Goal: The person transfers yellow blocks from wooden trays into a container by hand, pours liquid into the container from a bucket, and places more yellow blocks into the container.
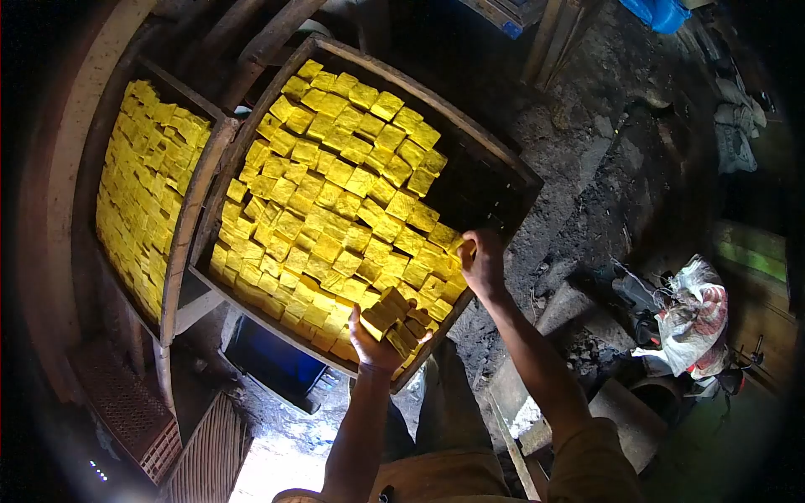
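Observation:
Rows of yellow blocks (335, 201) that look like tofu fill most of a wood-framed tray (419, 84). Over the tray's near edge, my left hand (377, 350) is turned palm up, its fingers curled round several blocks (383, 314) stacked in it. At the tray's right edge, my right hand (484, 264) reaches down to the end of a row. Its thumb and fingers are closed at a yellow block (458, 246), whose far side is partly hidden by the fingers. The dark tray floor (470, 180) shows beyond that hand.
A second tray of yellow blocks (151, 193) stands to the left, behind a wooden post. Below are a blue container (272, 356) and a brown crate (126, 402). On the right, a white and red sack (694, 318) lies among clutter on rough ground.

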Tool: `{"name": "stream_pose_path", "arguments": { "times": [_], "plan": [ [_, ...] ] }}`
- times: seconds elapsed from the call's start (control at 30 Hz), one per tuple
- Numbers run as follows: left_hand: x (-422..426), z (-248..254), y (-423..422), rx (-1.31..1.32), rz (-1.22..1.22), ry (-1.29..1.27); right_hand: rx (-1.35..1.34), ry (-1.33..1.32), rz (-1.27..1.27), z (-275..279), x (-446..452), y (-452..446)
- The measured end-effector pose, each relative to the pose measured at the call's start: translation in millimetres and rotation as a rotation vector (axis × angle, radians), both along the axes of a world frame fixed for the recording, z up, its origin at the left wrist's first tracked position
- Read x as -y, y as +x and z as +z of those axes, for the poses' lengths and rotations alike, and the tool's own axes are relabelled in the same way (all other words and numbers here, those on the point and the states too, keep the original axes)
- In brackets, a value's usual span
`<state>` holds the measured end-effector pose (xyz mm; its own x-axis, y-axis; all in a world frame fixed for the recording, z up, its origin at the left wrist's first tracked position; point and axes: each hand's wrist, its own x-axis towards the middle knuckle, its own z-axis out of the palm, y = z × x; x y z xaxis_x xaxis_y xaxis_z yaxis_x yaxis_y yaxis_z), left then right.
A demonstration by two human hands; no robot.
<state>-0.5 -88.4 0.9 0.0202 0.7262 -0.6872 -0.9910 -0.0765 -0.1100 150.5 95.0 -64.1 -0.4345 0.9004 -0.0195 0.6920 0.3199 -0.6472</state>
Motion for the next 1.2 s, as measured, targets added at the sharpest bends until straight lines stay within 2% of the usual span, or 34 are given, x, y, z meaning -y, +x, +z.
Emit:
{"name": "stream_pose_path", "arguments": {
  "times": [0.03, 0.2, 0.27, 0.33, 0.4, 0.43, 0.5, 0.53, 0.57, 0.63, 0.67, 0.73, 0.77, 0.8, 0.87, 0.9, 0.93, 1.0, 1.03, 1.13, 1.17, 1.2],
  "plan": [
    [1.0, 1.1, -0.6, -0.004, -0.006, -0.038, 0.144, 0.171, -0.034, -1.2, 5.7, -5.9],
    [4.0, 4.3, -3.5, -0.063, 0.002, -0.001, 0.18, 0.305, 0.065, 4.3, 39.2, -11.5],
    [5.1, 4.7, -5.5, -0.054, 0.014, 0.002, -0.018, -0.152, 0.009, 16.0, 28.2, 1.3],
    [6.3, 4.9, -8.1, -0.067, 0.008, 0.044, -0.305, -0.289, 0.003, 18.5, 11.2, 3.9],
    [7.1, 5.0, -9.6, -0.062, 0.006, 0.02, -0.283, -0.465, 0.08, 18.2, -4.4, -3.4],
    [6.0, 6.3, -10.4, -0.06, 0.001, -0.003, -0.283, -0.466, 0.079, 15.7, -8.6, -10.9],
    [0.8, 13.2, -11.1, -0.064, -0.002, 0.024, 0.218, -0.143, 0.129, 8.4, -11.1, -29.7],
    [-0.6, 15.9, -12.0, -0.068, -0.006, 0.048, 0.214, -0.144, 0.131, -5.9, -6.2, -31.4],
    [0.5, 14.9, -13.3, -0.073, -0.003, 0.045, 0.162, -0.004, 0.089, -21.7, 0.9, -35.1],
    [2.5, 13.7, -15.4, -0.112, -0.067, 0.013, 0.182, 0.151, 0.054, -16.1, 16.1, -46.3],
    [3.8, 14.5, -16.5, -0.112, -0.066, 0.01, 0.183, 0.148, 0.056, -8.9, 23.2, -42.6],
    [-1.6, 19.6, -19.9, -0.028, -0.029, 0.152, -0.133, -0.167, 0.069, 9.4, 27.2, -40.0],
    [3.1, 10.3, -18.8, -0.095, -0.023, 0.023, -0.132, -0.121, 0.056, 9.6, 25.0, -35.5],
    [0.8, 14.9, -20.2, -0.098, -0.019, 0.025, -0.197, -0.351, 0.021, -10.8, 18.4, -26.9],
    [-5.6, 26.9, -23.2, -0.106, -0.045, -0.07, -0.341, -0.409, 0.05, 17.7, -3.2, -31.3],
    [-5.3, 25.7, -24.2, -0.106, -0.041, -0.074, -0.48, -0.562, 0.062, 21.7, -12.4, -37.7],
    [-5.3, 23.3, -24.7, -0.102, -0.046, -0.029, -0.478, -0.565, 0.062, 19.7, -18.1, -44.1],
    [-7.7, 22.6, -24.1, -0.099, -0.053, 0.024, -0.302, -0.347, 0.157, 14.9, -30.1, -61.9],
    [-9.3, 24.1, -23.2, -0.093, -0.061, 0.013, -0.081, -0.008, 0.266, 7.5, -35.7, -70.2],
    [-7.4, 18.1, -26.0, -0.063, -0.091, -0.002, 0.04, 0.119, 0.148, 0.2, -27.9, -88.8],
    [-6.5, 14.6, -27.2, -0.073, -0.105, -0.015, -0.044, 0.003, 0.175, 0.9, -24.3, -90.5],
    [-7.0, 10.3, -28.2, -0.081, -0.119, -0.024, -0.046, 0.0, 0.178, 1.1, -15.2, -90.2]
  ]
}}
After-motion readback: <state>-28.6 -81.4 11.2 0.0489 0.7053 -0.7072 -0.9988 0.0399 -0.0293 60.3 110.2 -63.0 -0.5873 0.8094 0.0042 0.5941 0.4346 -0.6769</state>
